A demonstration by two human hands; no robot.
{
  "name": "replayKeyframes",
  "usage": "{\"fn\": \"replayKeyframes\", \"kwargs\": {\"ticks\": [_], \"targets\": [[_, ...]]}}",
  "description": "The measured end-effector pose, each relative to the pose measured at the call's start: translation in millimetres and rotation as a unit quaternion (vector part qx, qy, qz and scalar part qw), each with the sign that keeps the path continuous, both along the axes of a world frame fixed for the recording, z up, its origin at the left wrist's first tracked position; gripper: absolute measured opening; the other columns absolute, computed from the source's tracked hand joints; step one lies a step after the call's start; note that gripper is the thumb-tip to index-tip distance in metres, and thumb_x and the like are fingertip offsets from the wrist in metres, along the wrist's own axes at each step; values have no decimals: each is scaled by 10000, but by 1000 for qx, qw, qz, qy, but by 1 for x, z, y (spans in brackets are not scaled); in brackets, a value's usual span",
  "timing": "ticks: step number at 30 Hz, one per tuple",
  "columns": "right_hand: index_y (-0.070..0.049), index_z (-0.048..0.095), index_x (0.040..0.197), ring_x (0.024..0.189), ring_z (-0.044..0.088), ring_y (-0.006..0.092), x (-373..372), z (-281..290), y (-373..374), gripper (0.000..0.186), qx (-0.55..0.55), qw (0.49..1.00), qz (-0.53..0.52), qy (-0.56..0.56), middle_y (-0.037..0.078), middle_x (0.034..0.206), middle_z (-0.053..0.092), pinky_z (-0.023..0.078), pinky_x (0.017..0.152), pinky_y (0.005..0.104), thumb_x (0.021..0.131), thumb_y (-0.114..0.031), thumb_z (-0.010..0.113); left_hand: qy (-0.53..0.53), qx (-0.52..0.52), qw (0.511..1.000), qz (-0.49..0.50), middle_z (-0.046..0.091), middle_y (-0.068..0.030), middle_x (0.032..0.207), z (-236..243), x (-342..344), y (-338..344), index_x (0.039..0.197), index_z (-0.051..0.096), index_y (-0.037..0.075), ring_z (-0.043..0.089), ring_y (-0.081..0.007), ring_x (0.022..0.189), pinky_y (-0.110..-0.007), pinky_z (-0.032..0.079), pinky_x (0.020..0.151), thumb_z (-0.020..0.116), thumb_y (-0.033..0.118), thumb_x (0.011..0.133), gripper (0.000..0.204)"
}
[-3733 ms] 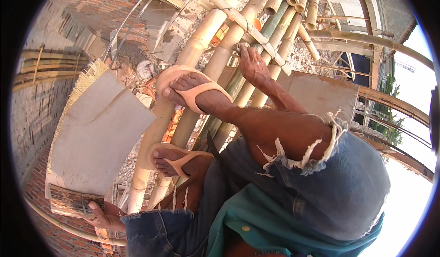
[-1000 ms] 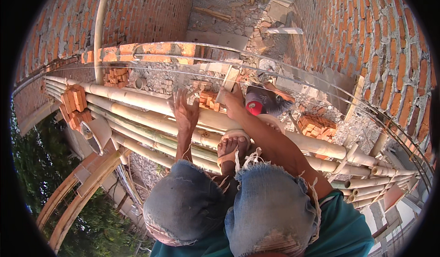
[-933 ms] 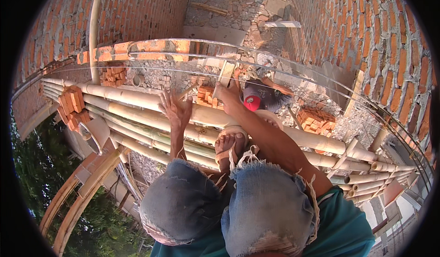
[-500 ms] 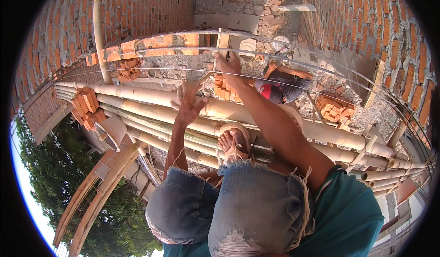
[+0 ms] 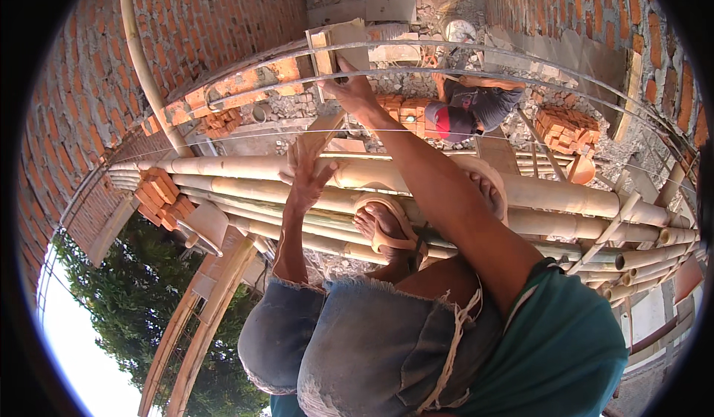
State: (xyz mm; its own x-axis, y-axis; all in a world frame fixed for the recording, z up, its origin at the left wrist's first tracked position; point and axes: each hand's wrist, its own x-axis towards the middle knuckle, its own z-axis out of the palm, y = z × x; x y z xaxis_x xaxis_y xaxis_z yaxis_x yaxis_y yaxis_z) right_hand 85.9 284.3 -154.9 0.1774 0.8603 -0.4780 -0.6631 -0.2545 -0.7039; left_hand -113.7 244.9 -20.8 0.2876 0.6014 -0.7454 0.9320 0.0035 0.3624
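My right hand reaches forward, its fingers closed around the lower end of a wooden block with a flat board beside it. That wood stands at the right end of a narrow brick course, by thin metal rods. Nearer me, my left hand is spread over the thick bamboo poles, holding nothing that I can see. A pale wooden strip lies just beyond its fingers. My sandalled foot rests on the poles. A taut string crosses in front.
Below, a person in a red and dark cap bends near stacked bricks. More bricks sit on the poles at left, next to a pan-like container. Brick walls rise on both sides; an upright pole stands left.
The view has shifted and tilted, bringing my other foot into sight at right. The wooden block and board appear turned, showing more of the board's face. My left hand stays over the bamboo.
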Motion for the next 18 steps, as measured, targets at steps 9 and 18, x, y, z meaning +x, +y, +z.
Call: {"fn": "replayKeyframes", "kwargs": {"ticks": [9,18], "targets": [[14,466,1467,1269,529,267,1,-21,-1,695,-31,999,7,-7,219,1430,544,435,1054,374,946,-390,687,12,-21,1000,18,65,-177,1684,1,1,5,1509,448,269,-115,-381,1538,-724,-161,1071,640,626,896,735],[-49,423,1513,1216,567,230,9,-18,-5,728,-35,998,34,38,188,1461,523,514,924,344,946,-408,706,32,-40,998,21,84,-173,1684,4,3,5,1486,482,261,-125,-416,1530,-721,-129,1093,643,602,908,690]]}}
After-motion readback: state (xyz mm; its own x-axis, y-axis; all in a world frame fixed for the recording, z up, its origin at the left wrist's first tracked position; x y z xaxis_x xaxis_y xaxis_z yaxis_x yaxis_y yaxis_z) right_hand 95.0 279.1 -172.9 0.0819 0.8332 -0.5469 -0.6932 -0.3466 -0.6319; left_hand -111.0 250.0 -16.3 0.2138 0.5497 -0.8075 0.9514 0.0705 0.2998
